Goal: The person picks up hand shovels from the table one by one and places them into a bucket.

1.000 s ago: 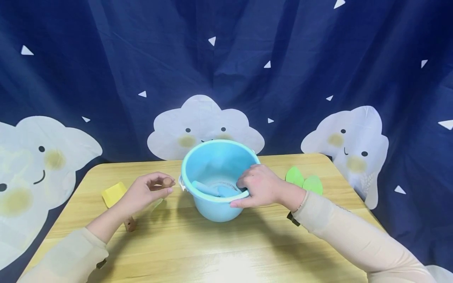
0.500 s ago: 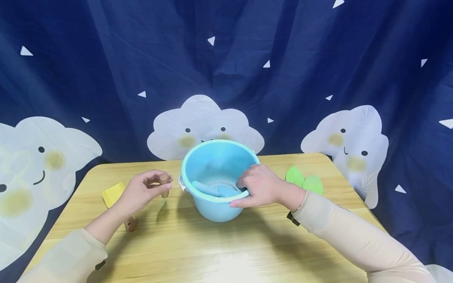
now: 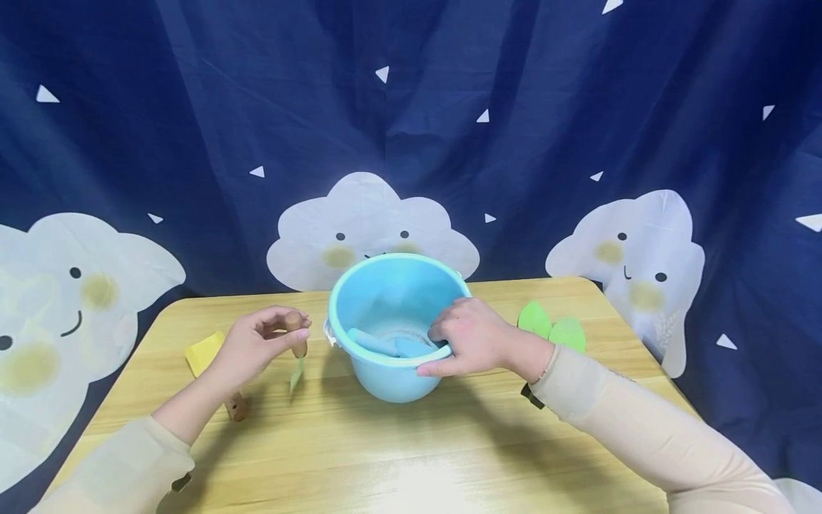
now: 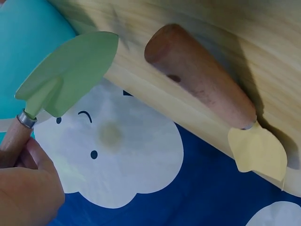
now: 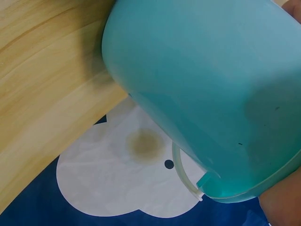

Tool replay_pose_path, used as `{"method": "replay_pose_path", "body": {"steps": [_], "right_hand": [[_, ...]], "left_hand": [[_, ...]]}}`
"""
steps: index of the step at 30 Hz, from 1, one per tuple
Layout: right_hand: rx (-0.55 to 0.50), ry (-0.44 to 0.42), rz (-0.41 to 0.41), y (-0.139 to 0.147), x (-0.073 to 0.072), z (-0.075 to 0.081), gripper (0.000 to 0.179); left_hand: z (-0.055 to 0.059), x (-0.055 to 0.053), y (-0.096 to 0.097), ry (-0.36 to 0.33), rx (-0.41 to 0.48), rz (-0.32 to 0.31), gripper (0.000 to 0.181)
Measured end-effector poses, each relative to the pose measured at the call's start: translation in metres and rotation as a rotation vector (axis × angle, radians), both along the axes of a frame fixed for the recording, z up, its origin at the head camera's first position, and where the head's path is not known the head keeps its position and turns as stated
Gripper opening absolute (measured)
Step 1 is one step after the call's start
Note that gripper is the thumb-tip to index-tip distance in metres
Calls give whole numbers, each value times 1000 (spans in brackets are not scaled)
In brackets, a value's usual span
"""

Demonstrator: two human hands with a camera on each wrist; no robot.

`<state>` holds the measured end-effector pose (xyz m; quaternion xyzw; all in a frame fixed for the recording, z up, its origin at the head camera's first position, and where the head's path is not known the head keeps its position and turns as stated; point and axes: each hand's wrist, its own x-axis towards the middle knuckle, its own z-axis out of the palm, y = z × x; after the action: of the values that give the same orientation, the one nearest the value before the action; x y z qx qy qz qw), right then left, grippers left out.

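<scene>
My left hand point(image 3: 247, 348) pinches the wooden handle of a small trowel point(image 3: 296, 377), left of the bucket and above the table. In the head view its green blade points down; in the left wrist view the whole blade point(image 4: 70, 73) shows. My right hand point(image 3: 477, 338) grips the near right rim of a light blue bucket point(image 3: 393, 382), thumb outside and fingers inside. The bucket stands upright, its wall point(image 5: 188, 84) filling much of the right wrist view. Inside it lies a light blue piece with a rod-like part point(image 3: 374, 343); its far end is partly hidden by the rim.
A yellow-bladed hand shovel point(image 3: 207, 352) with a wooden handle point(image 4: 202, 77) lies on the table, partly behind my left forearm. Two green leaf-shaped pieces point(image 3: 568, 334) lie right of the bucket. A dark blue cloud-print curtain point(image 3: 437, 143) hangs behind the wooden table point(image 3: 359, 457).
My left hand has shifted slightly left, and the trowel has turned in its fingers so more of the handle and green blade shows. My right hand and the bucket have stayed put.
</scene>
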<state>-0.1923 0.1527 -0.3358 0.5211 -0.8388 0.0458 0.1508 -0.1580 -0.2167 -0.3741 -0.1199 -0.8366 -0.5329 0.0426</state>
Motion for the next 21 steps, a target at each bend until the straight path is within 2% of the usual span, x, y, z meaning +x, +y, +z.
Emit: {"method": "replay_pose_path", "body": {"steps": [5,14,21], "right_hand": [[0,-1,0,0,0,0,66],[-5,1,0,1,-1,-2,65],[-6,-1,2,1,0,-2,66]], "left_hand": [[7,-1,-1,26,-22,11,32],[28,-2,0,98,15,-33,26],[40,-4,1,143,53,-49,25]]}}
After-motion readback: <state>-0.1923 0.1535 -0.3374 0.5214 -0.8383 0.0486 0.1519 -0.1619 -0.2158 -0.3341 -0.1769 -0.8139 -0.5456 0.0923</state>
